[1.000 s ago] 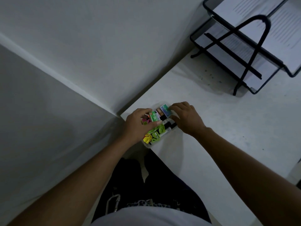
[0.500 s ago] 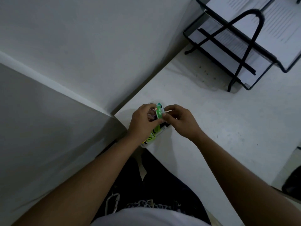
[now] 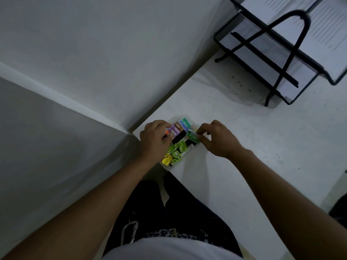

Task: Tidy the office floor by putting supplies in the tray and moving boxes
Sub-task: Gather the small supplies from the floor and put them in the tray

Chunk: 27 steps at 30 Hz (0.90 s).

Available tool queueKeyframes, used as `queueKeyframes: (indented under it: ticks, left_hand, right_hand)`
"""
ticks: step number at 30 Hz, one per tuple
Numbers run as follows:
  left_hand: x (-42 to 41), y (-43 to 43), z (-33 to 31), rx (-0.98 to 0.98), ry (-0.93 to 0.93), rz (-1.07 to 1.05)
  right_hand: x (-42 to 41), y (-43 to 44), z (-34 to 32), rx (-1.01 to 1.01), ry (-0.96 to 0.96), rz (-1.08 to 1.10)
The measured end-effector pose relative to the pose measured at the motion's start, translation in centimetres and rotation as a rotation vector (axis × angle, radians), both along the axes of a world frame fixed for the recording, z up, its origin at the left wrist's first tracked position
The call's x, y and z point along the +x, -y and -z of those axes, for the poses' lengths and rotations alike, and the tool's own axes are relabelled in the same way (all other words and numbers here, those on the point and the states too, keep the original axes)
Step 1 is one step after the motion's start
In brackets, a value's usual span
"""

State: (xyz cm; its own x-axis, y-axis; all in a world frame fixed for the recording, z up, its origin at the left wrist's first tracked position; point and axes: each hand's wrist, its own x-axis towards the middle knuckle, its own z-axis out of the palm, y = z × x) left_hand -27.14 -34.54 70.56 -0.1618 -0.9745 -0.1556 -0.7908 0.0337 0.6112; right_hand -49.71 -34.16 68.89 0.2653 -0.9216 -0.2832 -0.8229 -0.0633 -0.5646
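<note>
A small clear tray [image 3: 170,167] sits at the near corner of the white desk. It holds several supplies: a teal staple box [image 3: 185,123], purple and brown small boxes [image 3: 175,129], black items and green and yellow clips [image 3: 175,153]. My right hand [image 3: 216,140] pinches a small green box [image 3: 192,136] at the tray's right edge. My left hand [image 3: 155,140] rests on the tray's left side, fingers curled over the supplies there; what it grips is hidden.
A black wire-mesh paper tray [image 3: 277,53] with printed sheets stands at the back right of the white desk [image 3: 262,147]. White walls meet in a corner [image 3: 129,131] just left of the tray. My dark trousers and a carabiner [image 3: 129,231] show below.
The green box was held between both hands above the tray; now my right hand alone holds it, lowered at the tray's right edge. My left hand has dropped onto the supplies.
</note>
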Motion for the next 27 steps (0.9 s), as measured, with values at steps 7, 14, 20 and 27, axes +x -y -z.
queueKeyframes:
  ticks: [7, 14, 20, 27]
  left_hand:
    - [-1.3, -0.9, 1.2, -0.015, 0.052, 0.167]
    - [-2.7, -1.0, 1.3, -0.012, 0.277, 0.488]
    - [-3.2, -0.3, 1.2, 0.039, 0.422, 0.539]
    - [-2.8, -0.1, 1.5, 0.079, 0.426, 0.536]
  right_hand:
    - [1.0, -1.4, 0.3, -0.063, 0.006, 0.191]
    - [1.2, -2.3, 0.7, -0.157, -0.009, 0.291]
    - [1.6, -1.9, 0.8, -0.174, -0.034, 0.282]
    - [1.7, -1.7, 1.8, -0.209, -0.211, 0.246]
